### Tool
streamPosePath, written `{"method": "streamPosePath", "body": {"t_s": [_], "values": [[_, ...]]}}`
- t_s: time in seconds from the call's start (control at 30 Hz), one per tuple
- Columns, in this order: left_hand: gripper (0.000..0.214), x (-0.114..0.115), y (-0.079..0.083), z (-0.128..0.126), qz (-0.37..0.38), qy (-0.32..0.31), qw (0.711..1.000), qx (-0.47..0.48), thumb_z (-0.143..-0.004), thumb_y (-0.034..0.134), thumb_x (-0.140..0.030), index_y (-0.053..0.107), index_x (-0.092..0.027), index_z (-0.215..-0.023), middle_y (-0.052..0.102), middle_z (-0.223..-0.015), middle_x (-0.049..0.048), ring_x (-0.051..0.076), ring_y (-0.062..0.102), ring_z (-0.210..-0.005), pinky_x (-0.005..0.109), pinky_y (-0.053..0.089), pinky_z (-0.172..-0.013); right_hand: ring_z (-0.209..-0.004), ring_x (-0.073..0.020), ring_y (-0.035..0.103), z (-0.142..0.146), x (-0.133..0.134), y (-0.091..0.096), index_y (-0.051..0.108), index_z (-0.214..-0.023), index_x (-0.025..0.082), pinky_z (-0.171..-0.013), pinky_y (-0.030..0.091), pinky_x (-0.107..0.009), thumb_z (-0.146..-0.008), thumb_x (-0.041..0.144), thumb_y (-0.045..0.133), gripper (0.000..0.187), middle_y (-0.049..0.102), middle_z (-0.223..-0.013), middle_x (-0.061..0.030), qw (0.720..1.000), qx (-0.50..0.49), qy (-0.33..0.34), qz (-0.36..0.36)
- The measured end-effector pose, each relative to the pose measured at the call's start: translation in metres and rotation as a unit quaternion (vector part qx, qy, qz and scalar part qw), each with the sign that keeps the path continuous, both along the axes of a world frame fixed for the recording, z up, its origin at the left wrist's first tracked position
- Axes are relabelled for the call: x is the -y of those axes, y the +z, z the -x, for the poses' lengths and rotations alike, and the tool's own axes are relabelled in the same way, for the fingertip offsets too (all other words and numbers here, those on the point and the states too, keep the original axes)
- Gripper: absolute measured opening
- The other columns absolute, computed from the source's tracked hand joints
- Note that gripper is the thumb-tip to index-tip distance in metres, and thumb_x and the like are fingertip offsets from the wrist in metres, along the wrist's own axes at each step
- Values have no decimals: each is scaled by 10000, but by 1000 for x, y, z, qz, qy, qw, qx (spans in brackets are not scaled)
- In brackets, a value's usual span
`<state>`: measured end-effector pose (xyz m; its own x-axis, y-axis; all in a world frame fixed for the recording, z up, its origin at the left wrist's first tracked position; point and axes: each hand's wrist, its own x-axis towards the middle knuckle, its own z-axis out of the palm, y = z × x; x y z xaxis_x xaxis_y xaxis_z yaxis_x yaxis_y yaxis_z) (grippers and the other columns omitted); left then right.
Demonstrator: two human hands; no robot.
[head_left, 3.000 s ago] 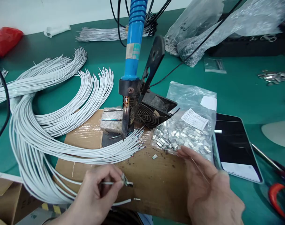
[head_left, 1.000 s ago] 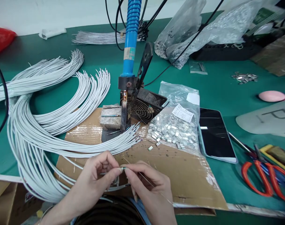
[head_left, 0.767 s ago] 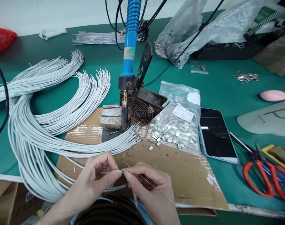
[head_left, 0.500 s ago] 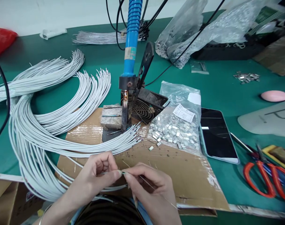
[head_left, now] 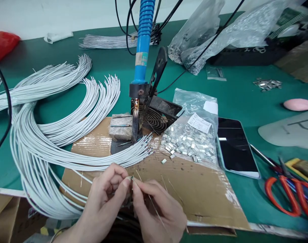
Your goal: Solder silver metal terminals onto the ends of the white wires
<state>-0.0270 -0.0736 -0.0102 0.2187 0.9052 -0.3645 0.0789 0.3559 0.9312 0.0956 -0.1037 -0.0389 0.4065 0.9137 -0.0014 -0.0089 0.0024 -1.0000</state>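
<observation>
My left hand is closed, thumb and forefinger pinching a tiny dark green wire end. My right hand meets it fingertip to fingertip, pinched on the same small wire end. A thin pale wire also runs through the fingers of my right hand and sticks out above them. The rest of the pinched wire is hidden by my hands. Just beyond my hands, a bundle of white cables lies with its stripped, coloured ends on the cardboard sheet.
A blue-handled soldering iron stands tip down in a clamp, beside a sponge block and a black fan. To the right are a bag of small metal connectors, a phone and red-handled scissors.
My hands have drawn closer together and turned slightly upward, with the fingertips a little higher. The pinched wire end now points up between them. The view has shifted slightly.
</observation>
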Motion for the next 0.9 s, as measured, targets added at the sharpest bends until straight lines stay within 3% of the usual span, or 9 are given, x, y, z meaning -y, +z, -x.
{"method": "streamPosePath", "body": {"t_s": [0.1, 0.17, 0.3, 0.43, 0.63, 0.77, 0.9], "values": [[334, -4, -2, 3, 36, 19, 999, 32, -1006, 686, -492, 615, -182, -907, 543, -672, -42, 90, 421, -587, 180, 341, -538, -632, -131, 669, 2, -1, 2, 879, -962, 254, -636, 558, -232, -889, 81, 754, 225, 761, -749, -27, 995, 57, -27, -71], [337, -7, -4, 4, 42, 35, 998, 38, -972, 738, -481, 637, -170, -890, 573, -679, -31, 88, 436, -594, 173, 350, -545, -602, -119, 659, -3, -4, 5, 888, -982, 267, -610, 553, -218, -910, 110, 747, 223, 754, -738, -23, 996, 52, 0, -68], [310, -9, -6, 1, 16, 63, 997, 32, -945, 770, -452, 675, -168, -866, 604, -664, -21, 84, 440, -559, 176, 358, -522, -492, -95, 563, -21, -11, 11, 903, -937, 259, -470, 484, -195, -897, 313, 785, 136, 685, -666, -9, 987, -89, 100, 86], [239, -6, -6, -2, -30, 54, 998, -6, -967, 736, -383, 690, -181, -847, 643, -659, -6, 101, 492, -547, 191, 383, -512, -454, -69, 505, -30, -16, 18, 902, -921, 233, -453, 475, -180, -808, 457, 866, 254, 651, -635, 3, 953, -210, 118, 186], [190, -3, -4, -5, -67, 46, 996, -39, -967, 718, -312, 701, -189, -823, 678, -661, 4, 118, 550, -557, 206, 400, -520, -454, -67, 482, -27, -17, 20, 895, -809, 213, -429, 400, -182, -772, 412, 882, 202, 603, -601, 4, 962, -194, 97, 167], [225, -2, -6, -6, -45, 62, 996, -43, -951, 737, -350, 696, -179, -811, 639, -620, -7, 106, 485, -535, 204, 354, -502, -474, -67, 491, -27, -15, 18, 888, -805, 229, -447, 372, -178, -825, 335, 825, 125, 610, -606, 7, 979, -136, 80, 126], [279, -5, -6, -3, -3, 60, 998, 7, -939, 761, -410, 684, -176, -808, 586, -602, -30, 89, 420, -513, 189, 326, -487, -479, -81, 511, -33, -17, 12, 898, -873, 236, -450, 404, -193, -868, 355, 802, 153, 620, -626, 3, 979, -145, 63, 127]]}}
